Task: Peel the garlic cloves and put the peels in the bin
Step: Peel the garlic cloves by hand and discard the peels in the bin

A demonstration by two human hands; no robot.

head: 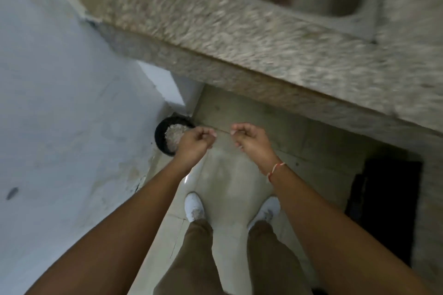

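Presently both hands hang over the floor with fingers curled; the left hand (195, 142) is just above the bin (165, 136), the right hand (249, 140) beside it. Whether either grips peels I cannot tell. Peels are judged papery, light and drift-prone; pinch and release low. The counter (239, 38) edge overhangs ahead, a wall (60, 103) stands left.

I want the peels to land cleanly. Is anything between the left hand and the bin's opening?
Nothing visible does. The left hand sits at the right edge of the black bin on the floor, whose open top already shows pale peels; no lid covers it.
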